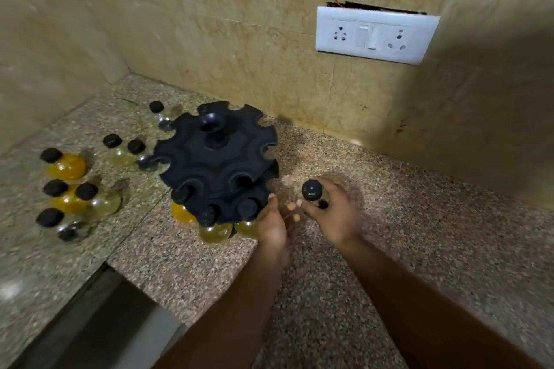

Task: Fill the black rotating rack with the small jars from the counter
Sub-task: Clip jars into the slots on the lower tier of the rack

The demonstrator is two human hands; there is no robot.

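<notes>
Speckled granite counter (419, 234), tiled wall (209, 39) corner. Right hand (335, 216) wrapped round small jar (312, 190), cap up, just right of black rack (215, 156). Left hand (272, 225) empty, fingers extended at rack's near lower tier; contact unclear in blur. We judge risks: rack spins during insertion, jar misses notch and hits stone; seated jars (214, 225) get knocked out. Loose jars (67, 189) stand left of rack. Socket plate (374, 34) on far wall.

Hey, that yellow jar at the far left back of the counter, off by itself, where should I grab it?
Pinch the black cap of the yellow jar from straight above. It stands upright with the cap on top, and the cap is narrower than the round body. The left hand looks free; the right hand grips a second jar.
</notes>
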